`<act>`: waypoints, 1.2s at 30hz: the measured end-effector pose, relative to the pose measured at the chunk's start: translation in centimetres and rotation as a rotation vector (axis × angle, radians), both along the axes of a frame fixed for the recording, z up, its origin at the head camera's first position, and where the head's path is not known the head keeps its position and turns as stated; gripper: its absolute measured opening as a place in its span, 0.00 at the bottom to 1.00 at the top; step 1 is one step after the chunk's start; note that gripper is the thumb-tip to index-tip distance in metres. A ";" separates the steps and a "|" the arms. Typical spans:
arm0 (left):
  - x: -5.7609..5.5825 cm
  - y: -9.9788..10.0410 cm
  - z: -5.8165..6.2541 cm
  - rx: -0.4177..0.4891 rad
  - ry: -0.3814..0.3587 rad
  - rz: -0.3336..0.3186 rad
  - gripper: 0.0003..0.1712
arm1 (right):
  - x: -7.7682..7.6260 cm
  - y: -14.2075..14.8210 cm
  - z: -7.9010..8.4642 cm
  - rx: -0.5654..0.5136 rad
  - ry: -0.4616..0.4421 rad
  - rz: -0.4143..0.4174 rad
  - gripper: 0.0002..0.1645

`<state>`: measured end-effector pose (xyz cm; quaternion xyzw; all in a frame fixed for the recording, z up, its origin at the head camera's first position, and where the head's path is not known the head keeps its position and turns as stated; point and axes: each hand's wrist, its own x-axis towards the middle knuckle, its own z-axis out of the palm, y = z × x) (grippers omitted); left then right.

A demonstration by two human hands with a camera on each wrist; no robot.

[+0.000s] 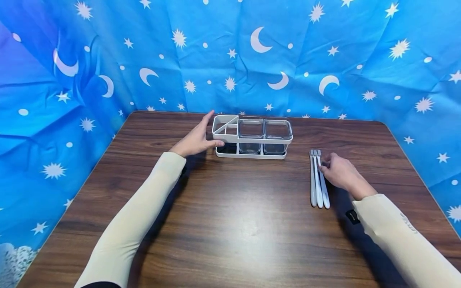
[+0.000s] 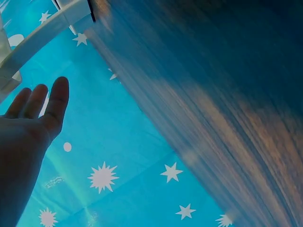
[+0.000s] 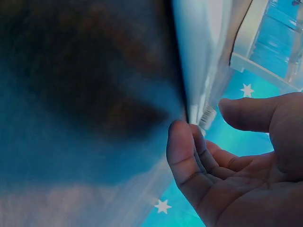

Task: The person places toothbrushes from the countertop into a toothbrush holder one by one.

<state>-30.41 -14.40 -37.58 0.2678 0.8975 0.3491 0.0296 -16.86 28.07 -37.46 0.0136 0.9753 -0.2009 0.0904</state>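
Three toothbrushes [image 1: 316, 184] with pale handles lie side by side on the table, bristle heads toward the back. My right hand [image 1: 340, 172] is at their right side, close below the heads. In the right wrist view, my right thumb and fingers [image 3: 181, 144] are spread around a bristle head [image 3: 207, 117], with a gap between them. A white toothbrush holder [image 1: 252, 141] stands at the back, with a divided section at left and two clear cups [image 1: 278, 129]. Spread at the holder's left end, my left hand [image 1: 196, 140] has its thumb at the front edge and fingers behind.
The brown wooden table [image 1: 230, 232] reaches back to a blue cloth [image 1: 223, 52] printed with moons and stars, which also hangs along both sides. White lacy fabric [image 1: 18, 258] shows at the lower left.
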 end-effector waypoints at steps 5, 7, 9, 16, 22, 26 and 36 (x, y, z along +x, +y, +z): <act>0.1 0.0 0.3 -0.003 -0.012 0.004 0.63 | -0.1 -0.4 -0.3 0.010 -0.022 -0.009 0.26; 0.2 0.0 0.4 -0.008 -0.014 0.001 0.62 | -0.2 -0.5 -0.4 0.018 -0.023 -0.008 0.26; 0.3 0.0 0.6 -0.012 -0.016 0.003 0.62 | -0.3 -0.6 -0.4 0.022 -0.020 -0.013 0.26; 0.2 -0.1 1.2 -0.023 -0.008 -0.013 0.62 | -0.3 -1.0 -0.5 0.040 0.005 -0.037 0.25; 0.0 -0.2 1.2 -0.027 0.000 -0.026 0.58 | -0.1 -1.3 -0.4 0.056 0.037 -0.059 0.12; 0.0 -0.2 1.0 -0.026 -0.013 -0.027 0.57 | 0.1 -1.2 -0.6 0.036 0.049 -0.101 0.13; 0.1 -0.1 0.5 -0.018 0.001 -0.046 0.57 | 0.7 -2.1 1.0 -0.120 0.421 -0.180 0.16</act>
